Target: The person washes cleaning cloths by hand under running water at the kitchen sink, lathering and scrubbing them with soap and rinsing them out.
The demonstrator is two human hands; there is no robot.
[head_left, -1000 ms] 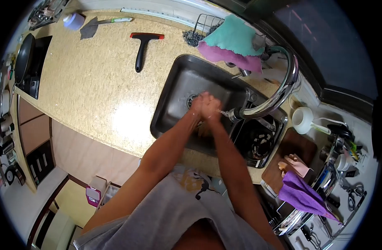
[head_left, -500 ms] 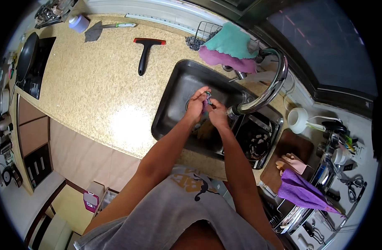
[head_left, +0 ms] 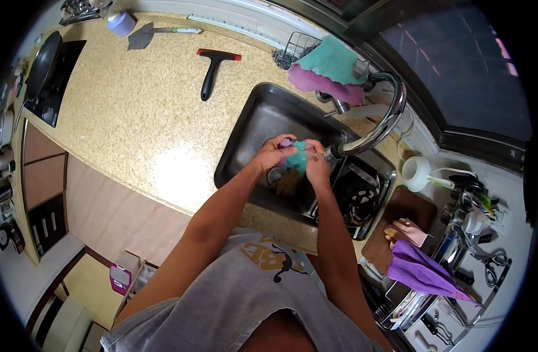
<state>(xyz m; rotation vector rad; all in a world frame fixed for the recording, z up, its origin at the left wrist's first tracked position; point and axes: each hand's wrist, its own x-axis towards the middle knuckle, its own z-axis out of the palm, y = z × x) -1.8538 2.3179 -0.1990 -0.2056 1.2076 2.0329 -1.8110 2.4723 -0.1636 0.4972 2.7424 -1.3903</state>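
A teal and pink cleaning cloth [head_left: 296, 157] is stretched between my hands over the sink basin [head_left: 245, 135]. My left hand [head_left: 272, 154] grips its left side, where pink shows. The right edge is pinched in my right hand [head_left: 317, 161], close to the spout of the chrome faucet [head_left: 392, 117]. Below the cloth lies a yellowish-brown thing [head_left: 287, 185] near the drain, too dim to make out. Some fingers are hidden behind the cloth.
Another teal cloth [head_left: 330, 61] and a pink cloth [head_left: 321, 86] hang behind the sink. A squeegee [head_left: 210, 73] and a knife [head_left: 175, 30] lie on the counter. Right of the basin are a second basin with a black pan [head_left: 362, 202], a cutting board [head_left: 412, 205] and a purple towel [head_left: 424, 270].
The cloth was bunched small between my hands and is now spread wider, showing more teal. My hands have moved slightly down and apart. The camera view has shifted a little.
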